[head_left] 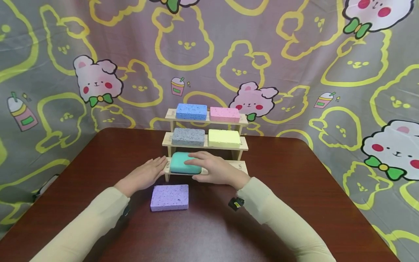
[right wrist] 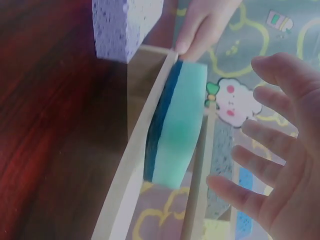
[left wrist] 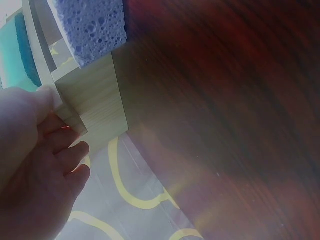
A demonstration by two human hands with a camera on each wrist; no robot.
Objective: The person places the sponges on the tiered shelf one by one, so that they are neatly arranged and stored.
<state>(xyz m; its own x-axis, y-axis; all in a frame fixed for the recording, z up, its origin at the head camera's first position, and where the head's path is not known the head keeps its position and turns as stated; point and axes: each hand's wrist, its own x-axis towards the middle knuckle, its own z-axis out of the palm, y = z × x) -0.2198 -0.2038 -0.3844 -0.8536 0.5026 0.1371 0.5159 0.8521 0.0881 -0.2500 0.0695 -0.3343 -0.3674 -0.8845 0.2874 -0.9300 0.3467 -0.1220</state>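
A teal sponge (head_left: 181, 162) with a dark blue underside (right wrist: 162, 120) lies on the left part of the lowest tier of a wooden stepped rack (head_left: 226, 167). My left hand (head_left: 145, 175) holds that tier's left end, the thumb (left wrist: 44, 97) against the board and the fingers around its end. Over the sponge's right side hovers my right hand (head_left: 214, 168); in the right wrist view its fingers (right wrist: 265, 165) are spread and apart from the sponge. On the table before the rack lies a purple sponge (head_left: 169, 197).
A grey sponge (head_left: 188, 137) and a yellow sponge (head_left: 224, 138) occupy the middle tier. The top tier bears a blue sponge (head_left: 191, 111) and a pink sponge (head_left: 224, 114). Behind the dark wooden table (head_left: 209, 233) hangs a patterned curtain (head_left: 216, 32).
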